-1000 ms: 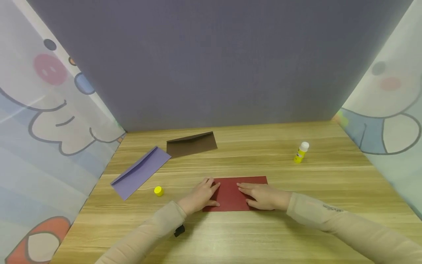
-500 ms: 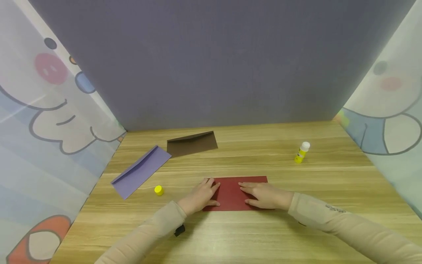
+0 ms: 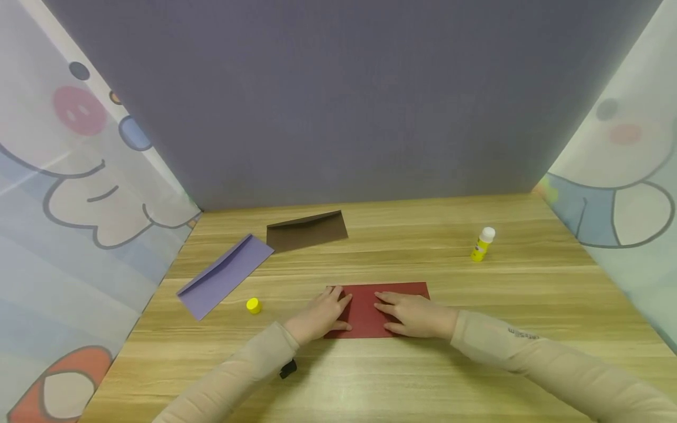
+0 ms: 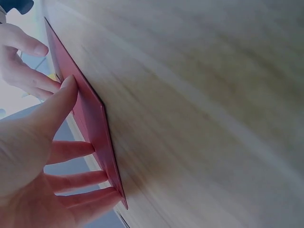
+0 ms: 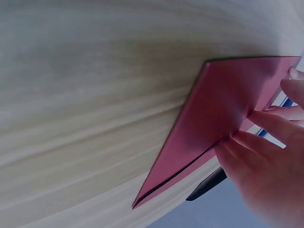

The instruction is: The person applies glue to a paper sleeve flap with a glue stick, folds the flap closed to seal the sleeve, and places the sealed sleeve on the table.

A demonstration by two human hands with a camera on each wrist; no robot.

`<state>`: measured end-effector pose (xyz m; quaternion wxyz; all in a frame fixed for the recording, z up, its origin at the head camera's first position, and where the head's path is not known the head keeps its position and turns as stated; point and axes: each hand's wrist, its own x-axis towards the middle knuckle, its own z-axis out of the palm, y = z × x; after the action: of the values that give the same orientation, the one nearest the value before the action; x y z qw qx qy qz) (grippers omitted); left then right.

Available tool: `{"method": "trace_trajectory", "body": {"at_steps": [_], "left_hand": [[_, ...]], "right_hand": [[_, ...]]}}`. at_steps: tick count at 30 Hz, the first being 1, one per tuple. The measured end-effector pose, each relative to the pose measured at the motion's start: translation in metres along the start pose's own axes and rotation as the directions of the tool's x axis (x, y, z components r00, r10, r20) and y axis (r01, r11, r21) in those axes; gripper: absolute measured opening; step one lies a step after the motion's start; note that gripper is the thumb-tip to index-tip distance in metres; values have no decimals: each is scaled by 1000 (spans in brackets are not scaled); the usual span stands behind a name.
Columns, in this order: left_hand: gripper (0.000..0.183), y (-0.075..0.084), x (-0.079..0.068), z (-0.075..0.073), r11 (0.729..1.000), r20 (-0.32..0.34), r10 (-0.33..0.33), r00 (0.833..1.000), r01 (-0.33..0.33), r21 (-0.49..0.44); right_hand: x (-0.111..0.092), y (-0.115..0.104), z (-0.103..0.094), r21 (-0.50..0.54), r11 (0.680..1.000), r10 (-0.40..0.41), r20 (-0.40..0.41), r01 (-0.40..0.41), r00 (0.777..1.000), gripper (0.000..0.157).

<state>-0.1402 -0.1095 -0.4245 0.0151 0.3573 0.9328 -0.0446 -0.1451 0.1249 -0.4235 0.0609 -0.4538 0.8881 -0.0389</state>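
A dark red envelope (image 3: 365,314) lies flat on the wooden table, long side across. On its left end rests my left hand (image 3: 319,315), fingers spread and thumb near the front edge. My right hand (image 3: 416,314) touches the right part of the envelope with extended fingers. In the left wrist view, the thumb and fingertips of the left hand (image 4: 42,147) meet the red paper. The right wrist view has the fingertips of the right hand (image 5: 266,147) on the envelope (image 5: 213,109), along its flap; a narrow dark gap shows under the flap toward one corner.
A purple envelope (image 3: 226,276) lies at the left, and a brown envelope (image 3: 308,232) behind it, both with flaps slightly raised. A yellow cap (image 3: 254,305) sits left of my left hand. A yellow glue stick with a white end (image 3: 483,244) stands at the back right.
My right hand has slid a little right, then back left across the envelope, its fingertips now closer to the middle. The left hand and the envelope stay in place.
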Motion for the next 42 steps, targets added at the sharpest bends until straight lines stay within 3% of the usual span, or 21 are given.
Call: {"method": "trace_trajectory", "body": {"at_steps": [10, 20, 28, 37, 42], "left_hand": [[66, 0, 2, 2, 1000, -10, 6, 1000, -6, 1], [66, -3, -1, 3, 1000, 0, 3, 1000, -3, 5], [65, -2, 0, 4, 999, -36, 33, 999, -33, 22], [63, -1, 1, 5, 996, -49, 53, 997, -49, 81], [46, 4, -5, 0, 987, -90, 107, 990, -96, 126]], "right_hand": [[1, -3, -3, 79, 995, 62, 68, -67, 996, 46], [7, -6, -2, 70, 995, 60, 85, -66, 995, 50], [1, -2, -1, 139, 987, 67, 86, -78, 994, 49], [2, 7, -5, 144, 989, 25, -16, -23, 1000, 39], [-3, 6, -9, 160, 987, 9, -81, 4, 997, 33]]}}
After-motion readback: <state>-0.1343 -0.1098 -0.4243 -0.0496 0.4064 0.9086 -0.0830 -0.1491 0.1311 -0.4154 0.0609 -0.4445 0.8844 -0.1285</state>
